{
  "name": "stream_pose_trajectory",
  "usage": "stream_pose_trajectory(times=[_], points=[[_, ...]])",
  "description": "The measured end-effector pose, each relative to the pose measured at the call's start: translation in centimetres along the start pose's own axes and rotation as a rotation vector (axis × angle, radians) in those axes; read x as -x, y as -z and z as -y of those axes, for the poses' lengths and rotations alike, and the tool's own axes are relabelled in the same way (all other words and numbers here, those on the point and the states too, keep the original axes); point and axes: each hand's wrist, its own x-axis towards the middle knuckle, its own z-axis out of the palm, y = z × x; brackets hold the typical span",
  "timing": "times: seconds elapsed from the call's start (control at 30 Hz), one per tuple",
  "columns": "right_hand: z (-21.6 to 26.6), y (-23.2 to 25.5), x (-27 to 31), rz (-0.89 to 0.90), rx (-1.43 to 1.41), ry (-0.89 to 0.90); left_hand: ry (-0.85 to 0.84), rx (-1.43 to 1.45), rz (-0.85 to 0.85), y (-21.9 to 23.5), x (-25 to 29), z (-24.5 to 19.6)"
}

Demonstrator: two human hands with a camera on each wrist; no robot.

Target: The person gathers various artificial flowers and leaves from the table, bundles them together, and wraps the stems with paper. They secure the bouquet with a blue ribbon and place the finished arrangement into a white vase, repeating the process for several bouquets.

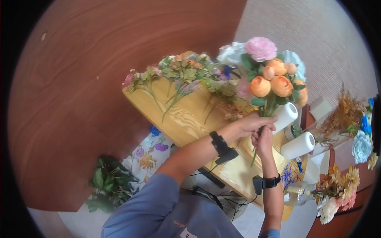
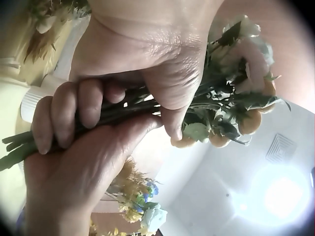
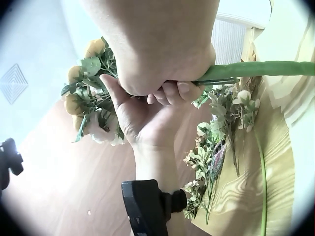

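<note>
A bouquet with a pink bloom (image 1: 260, 48), several orange blooms (image 1: 281, 86) and pale blue ones is held upright above the table. My left hand (image 1: 254, 122) grips its green stems just under the flower heads. Directly below, my right hand (image 1: 263, 141) grips the same stems, touching the left. In the left wrist view, fingers curl round the stems (image 2: 15, 152), whose cut ends stick out past the hands. The right wrist view shows my right hand (image 3: 152, 59) close up, a thick green stem (image 3: 266, 68) emerging from it, and my left hand (image 3: 152, 120) beyond.
Loose flower sprigs (image 1: 180, 71) lie on the wooden table (image 1: 178, 121). Two white vases (image 1: 297, 145) are right of the hands. A glass vase (image 1: 299, 194) holding flowers lies at the lower right, near dried stems (image 1: 343, 113). Green leaves (image 1: 111, 180) are at the lower left.
</note>
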Motion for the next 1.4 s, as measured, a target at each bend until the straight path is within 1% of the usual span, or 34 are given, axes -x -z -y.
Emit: stream_pose_trajectory(times=[0.07, 0.1, 0.13, 0.17, 0.23, 0.27, 0.3, 0.33, 0.4, 0.43, 0.47, 0.5, 0.53, 0.57, 0.6, 0.63, 0.67, 0.7, 0.73, 0.77, 0.83, 0.87, 0.93, 0.97, 1.0, 1.07, 1.1, 1.17, 1.2, 1.27, 1.4], points=[[0.2, 0.0, 0.1, 0.017, -0.008, 0.006, 0.021, -0.060, -0.043, 0.1, -0.4, 0.6], [-0.2, 0.1, -0.1, 0.024, 0.038, 0.048, -0.076, -0.116, -0.062, 0.5, -1.5, 1.8], [-0.5, 0.0, -0.2, 0.031, 0.084, 0.093, -0.043, -0.128, -0.073, 0.3, -1.1, 1.2], [-0.6, -0.2, -0.3, 0.011, 0.083, 0.090, -0.028, -0.149, -0.069, 0.2, -0.8, 0.7], [-1.0, 0.2, -0.6, 0.052, 0.084, 0.103, -0.017, -0.168, -0.087, 0.5, -0.4, 0.3], [-1.1, 0.1, -0.7, 0.065, 0.088, 0.123, -0.065, -0.180, -0.059, 0.6, -0.2, 0.1], [-0.7, -0.5, -0.5, 0.036, 0.097, 0.134, -0.114, -0.193, -0.028, 0.9, -0.2, 0.1], [-0.5, -0.7, -0.6, 0.051, 0.096, 0.133, -0.120, -0.195, -0.042, 1.9, -0.4, 0.2], [-0.3, -0.7, -0.8, 0.029, 0.091, 0.114, -0.254, -0.442, 0.101, 4.8, -0.9, 0.1], [-0.2, -0.6, -0.9, 0.022, 0.077, 0.122, -0.127, -0.512, 0.042, 5.3, 1.7, -2.7], [-0.1, -0.4, -1.1, 0.024, 0.076, 0.122, -0.081, -0.429, 0.098, 7.5, 1.8, -3.0], [0.0, -0.1, -1.2, 0.027, 0.041, 0.102, -0.060, -0.453, 0.034, 9.7, 2.8, -3.8], [0.2, 0.1, -1.2, 0.029, 0.004, 0.082, -0.049, -0.546, -0.110, 11.7, 3.7, -4.9], [0.3, 0.1, -1.1, 0.034, -0.012, 0.094, 0.013, -0.521, -0.253, 14.0, 4.7, -5.5], [0.2, 0.0, -1.0, 0.023, -0.012, 0.098, 0.042, -0.588, -0.419, 15.2, 6.6, -7.2], [0.2, 0.0, -1.0, 0.014, 0.000, 0.091, 0.006, -0.653, -0.576, 17.2, 8.1, -7.7], [0.3, 0.2, -1.0, -0.006, 0.013, 0.089, 0.004, -0.725, -0.713, 22.9, 7.7, -6.2], [0.3, 0.4, -1.0, -0.031, 0.002, 0.061, 0.054, -1.079, -0.817, 24.6, 9.2, -7.2], [0.8, 0.2, -0.8, -0.020, 0.026, 0.068, 0.021, -1.124, -0.904, 28.7, 10.2, -6.4], [1.0, 0.2, -0.7, -0.029, 0.019, 0.061, 0.045, -1.234, -0.979, 30.3, 11.8, -6.5], [1.2, 0.3, -0.8, -0.032, 0.010, 0.055, 0.199, -1.280, -1.042, 32.9, 13.9, -6.9], [1.2, 0.4, -0.8, -0.030, 0.008, 0.050, 0.199, -1.279, -1.045, 33.5, 14.0, -6.6], [1.3, 0.3, -0.8, -0.016, 0.010, 0.050, 0.318, -1.140, -1.066, 33.7, 14.8, -6.7], [1.4, 0.1, -0.7, -0.031, 0.019, 0.045, 0.297, -1.044, -1.108, 33.4, 14.5, -6.1], [1.4, 0.0, -0.6, -0.045, 0.028, 0.039, 0.295, -1.038, -1.120, 33.4, 14.2, -5.7], [1.4, -0.1, -0.8, -0.027, 0.034, 0.038, 0.173, -1.233, -0.924, 33.5, 13.6, -4.8], [1.3, -0.2, -0.8, -0.033, 0.055, 0.046, 0.174, -1.227, -0.934, 33.0, 13.1, -4.8], [1.3, 0.0, -0.7, -0.030, 0.080, 0.053, 0.203, -1.256, -1.106, 31.4, 12.5, -5.5], [1.2, 0.0, -0.7, -0.026, 0.080, 0.055, 0.201, -1.256, -1.111, 31.5, 12.5, -5.5], [1.3, 0.1, -0.7, -0.024, 0.079, 0.051, 0.350, -1.407, -1.136, 31.5, 12.4, -5.4], [1.2, -0.5, -0.7, -0.050, 0.078, 0.051, 0.307, -1.340, -1.178, 34.2, 11.9, -4.4]])
